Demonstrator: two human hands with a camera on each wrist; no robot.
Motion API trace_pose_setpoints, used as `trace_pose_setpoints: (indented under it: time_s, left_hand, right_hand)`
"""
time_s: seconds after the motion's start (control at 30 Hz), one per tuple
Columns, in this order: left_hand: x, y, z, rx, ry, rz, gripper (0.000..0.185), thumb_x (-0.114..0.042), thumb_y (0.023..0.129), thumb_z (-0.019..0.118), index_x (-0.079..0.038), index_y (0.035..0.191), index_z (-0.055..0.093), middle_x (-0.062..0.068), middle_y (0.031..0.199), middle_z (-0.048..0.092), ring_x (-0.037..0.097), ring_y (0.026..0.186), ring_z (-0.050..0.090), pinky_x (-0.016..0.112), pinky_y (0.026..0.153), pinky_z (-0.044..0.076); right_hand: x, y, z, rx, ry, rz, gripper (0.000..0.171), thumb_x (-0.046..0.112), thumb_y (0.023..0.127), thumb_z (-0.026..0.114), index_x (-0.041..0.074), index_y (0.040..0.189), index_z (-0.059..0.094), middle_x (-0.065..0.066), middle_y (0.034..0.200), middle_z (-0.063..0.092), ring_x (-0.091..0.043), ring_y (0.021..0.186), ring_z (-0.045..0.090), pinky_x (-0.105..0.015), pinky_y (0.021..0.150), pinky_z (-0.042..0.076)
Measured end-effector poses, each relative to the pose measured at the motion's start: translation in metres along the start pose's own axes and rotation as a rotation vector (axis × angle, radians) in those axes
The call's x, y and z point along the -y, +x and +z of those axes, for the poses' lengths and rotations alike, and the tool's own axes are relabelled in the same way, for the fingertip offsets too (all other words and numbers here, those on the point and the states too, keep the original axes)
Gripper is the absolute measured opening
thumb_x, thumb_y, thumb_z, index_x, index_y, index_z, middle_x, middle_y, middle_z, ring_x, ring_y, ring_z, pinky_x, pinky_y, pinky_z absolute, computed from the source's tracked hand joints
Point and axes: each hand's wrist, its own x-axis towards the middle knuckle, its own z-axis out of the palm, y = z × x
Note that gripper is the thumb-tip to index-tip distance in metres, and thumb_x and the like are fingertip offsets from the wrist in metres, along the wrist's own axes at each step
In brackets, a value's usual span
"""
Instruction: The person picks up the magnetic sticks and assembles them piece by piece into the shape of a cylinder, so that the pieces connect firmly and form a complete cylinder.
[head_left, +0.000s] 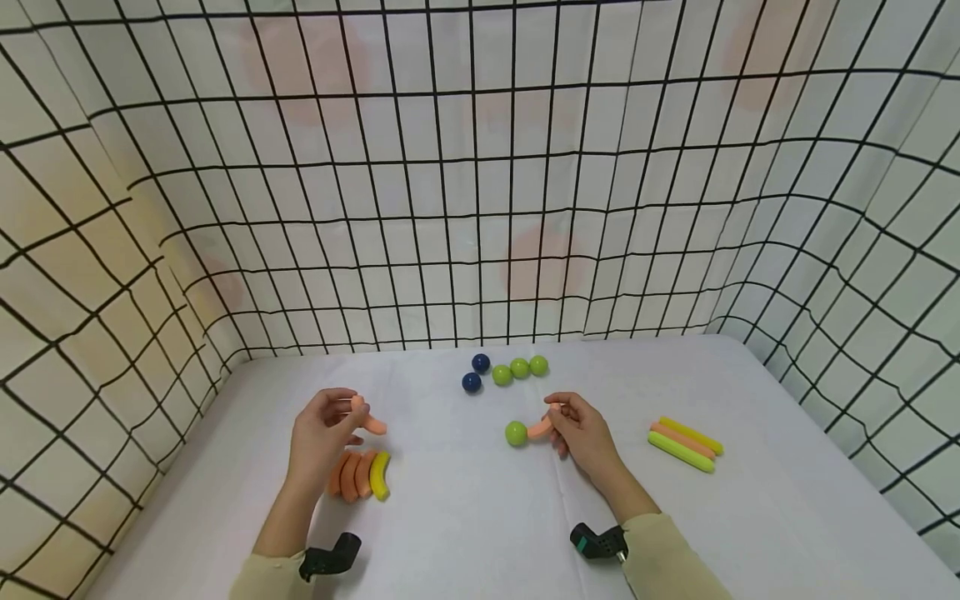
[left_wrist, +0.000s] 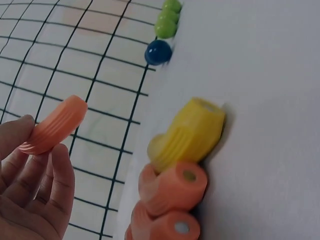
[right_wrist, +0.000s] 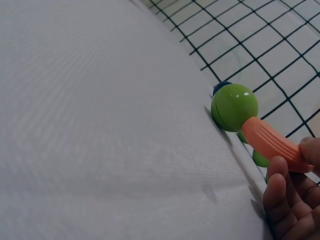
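Observation:
My left hand (head_left: 317, 443) pinches an orange curved toy piece (left_wrist: 57, 125) with ridged sides, held above the table and apart from other pieces. Below that hand lie three orange curved pieces (head_left: 348, 477) side by side, with a yellow curved piece (head_left: 379, 476) at their right. In my right hand (head_left: 591, 440), thumb and fingers grip another orange curved piece (right_wrist: 274, 144). Its far end meets a green ball (right_wrist: 234, 107); whether the two are locked together I cannot tell. The left wrist view shows a hole in the end of a lying orange piece.
At the back middle sit two navy balls (head_left: 472, 382) and three green balls (head_left: 520, 367). Three straight sticks, yellow, orange and lime green (head_left: 681, 451), lie together on the right. A black wire grid (head_left: 480, 192) surrounds the back and sides of the white table (head_left: 480, 533).

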Motion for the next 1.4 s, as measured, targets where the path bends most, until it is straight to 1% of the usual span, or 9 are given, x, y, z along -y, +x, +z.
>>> trace_pose_setpoints:
  time_s: [0.17, 0.27, 0.4, 0.7, 0.8, 1.0, 1.13, 1.23, 1.4]
  left_hand:
    - [-0.003, -0.001, 0.013, 0.044, -0.032, 0.024, 0.033, -0.026, 0.094, 0.071, -0.011, 0.12, 0.059, 0.014, 0.106, 0.069, 0.034, 0.091, 0.07, 0.027, 0.07, 0.06]
    - [-0.005, 0.001, 0.023, 0.06, -0.042, 0.031, 0.03, -0.025, 0.094, 0.071, -0.01, 0.118, 0.06, 0.014, 0.105, 0.07, 0.03, 0.09, 0.071, 0.029, 0.069, 0.061]
    - [-0.009, 0.004, 0.035, 0.08, -0.053, 0.024, 0.031, -0.025, 0.094, 0.071, -0.008, 0.118, 0.06, 0.014, 0.107, 0.071, 0.019, 0.086, 0.07, 0.03, 0.068, 0.061]
    - [-0.016, 0.007, 0.06, 0.099, -0.071, -0.001, 0.028, -0.022, 0.093, 0.073, -0.009, 0.114, 0.062, 0.011, 0.102, 0.07, 0.016, 0.082, 0.068, 0.032, 0.065, 0.061]
    - [-0.018, 0.007, 0.069, 0.121, -0.088, -0.003, 0.027, -0.022, 0.093, 0.072, -0.008, 0.113, 0.061, 0.011, 0.101, 0.071, 0.016, 0.081, 0.069, 0.032, 0.065, 0.061]
    - [-0.019, 0.009, 0.089, 0.145, -0.116, -0.005, 0.026, -0.019, 0.093, 0.072, -0.006, 0.113, 0.062, 0.012, 0.099, 0.072, 0.017, 0.078, 0.069, 0.033, 0.063, 0.061]
    - [-0.019, 0.01, 0.1, 0.163, -0.117, -0.012, 0.025, -0.017, 0.092, 0.072, -0.003, 0.111, 0.063, 0.012, 0.097, 0.072, 0.026, 0.077, 0.071, 0.033, 0.062, 0.061]
    - [-0.018, 0.009, 0.107, 0.18, -0.125, -0.026, 0.025, -0.017, 0.092, 0.072, -0.003, 0.11, 0.064, 0.011, 0.095, 0.072, 0.029, 0.078, 0.072, 0.033, 0.062, 0.061]
    - [-0.014, 0.007, 0.117, 0.196, -0.096, -0.026, 0.025, -0.019, 0.093, 0.072, -0.003, 0.109, 0.064, 0.01, 0.092, 0.07, 0.018, 0.072, 0.07, 0.031, 0.061, 0.06]
  right_hand:
    - [-0.001, 0.0, -0.001, -0.004, -0.005, 0.003, 0.026, 0.019, 0.101, 0.059, 0.012, 0.127, 0.059, -0.01, 0.093, 0.063, -0.014, 0.058, 0.053, -0.027, 0.051, 0.05]
    - [-0.001, 0.0, 0.0, -0.001, 0.001, 0.002, 0.026, 0.018, 0.101, 0.059, 0.011, 0.126, 0.059, -0.01, 0.091, 0.062, -0.014, 0.058, 0.052, -0.026, 0.05, 0.049]
    - [0.0, 0.0, 0.0, 0.006, 0.006, -0.001, 0.026, 0.017, 0.101, 0.059, 0.01, 0.126, 0.059, -0.01, 0.09, 0.062, -0.014, 0.057, 0.052, -0.026, 0.05, 0.049]
    - [-0.001, 0.0, 0.001, 0.011, -0.007, -0.007, 0.026, 0.019, 0.101, 0.059, 0.01, 0.126, 0.06, -0.01, 0.088, 0.061, -0.014, 0.057, 0.052, -0.026, 0.05, 0.048]
    - [-0.001, 0.001, 0.001, 0.009, -0.011, -0.011, 0.026, 0.02, 0.101, 0.06, 0.011, 0.125, 0.06, -0.01, 0.088, 0.061, -0.014, 0.056, 0.052, -0.026, 0.05, 0.048]
    - [-0.004, 0.002, -0.001, 0.014, -0.012, -0.018, 0.025, 0.02, 0.102, 0.058, 0.01, 0.125, 0.06, -0.009, 0.087, 0.061, -0.014, 0.056, 0.052, -0.026, 0.05, 0.049]
    - [-0.003, 0.002, -0.001, 0.016, -0.024, -0.017, 0.024, 0.019, 0.102, 0.057, 0.012, 0.125, 0.061, -0.009, 0.088, 0.062, -0.014, 0.056, 0.052, -0.026, 0.051, 0.049]
    - [-0.004, 0.002, -0.002, 0.023, -0.034, -0.023, 0.023, 0.021, 0.103, 0.057, 0.014, 0.124, 0.061, -0.009, 0.091, 0.063, -0.014, 0.057, 0.052, -0.025, 0.051, 0.049]
    - [-0.007, 0.003, 0.0, 0.046, -0.042, -0.048, 0.024, 0.023, 0.103, 0.056, 0.014, 0.125, 0.06, -0.008, 0.089, 0.061, -0.014, 0.058, 0.053, -0.025, 0.052, 0.049]
